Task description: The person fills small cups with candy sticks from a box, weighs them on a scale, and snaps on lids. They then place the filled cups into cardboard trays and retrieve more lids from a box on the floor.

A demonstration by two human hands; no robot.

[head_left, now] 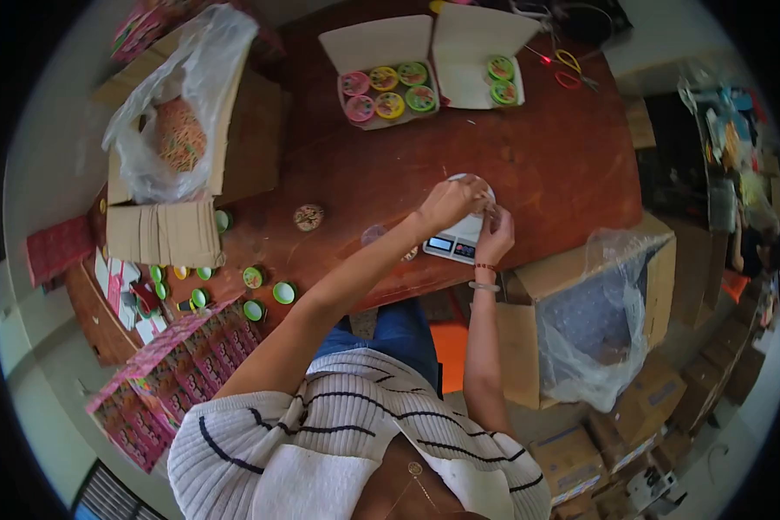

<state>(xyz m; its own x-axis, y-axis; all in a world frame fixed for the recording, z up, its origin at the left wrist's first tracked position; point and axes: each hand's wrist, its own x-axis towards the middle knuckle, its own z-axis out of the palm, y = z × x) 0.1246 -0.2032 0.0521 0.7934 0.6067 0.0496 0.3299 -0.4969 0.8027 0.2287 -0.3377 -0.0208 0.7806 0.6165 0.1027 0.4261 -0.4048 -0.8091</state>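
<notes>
A digital kitchen scale (451, 246) with a lit display sits near the front edge of the table. My left hand (459, 201) is over its round white top, fingers curled together. Just to the right, my right hand (497, 236) has its fingers pinched at the scale's upper right side, close to the left fingertips. Whatever is between the fingers is too small or hidden to name. A clear round cup (373, 235) stands left of the scale, partly behind my left forearm. Farther left is a round tub (308, 217) with multicoloured contents.
Back left, a plastic-lined carton (256, 130) holds thin orange pieces. Two open white boxes (377, 45) contain round lidded tubs. Scissors (572, 74) lie back right. Green caps (284, 292) and pink printed sheets (160, 381) are front left. Another lined carton (516, 347) stands right.
</notes>
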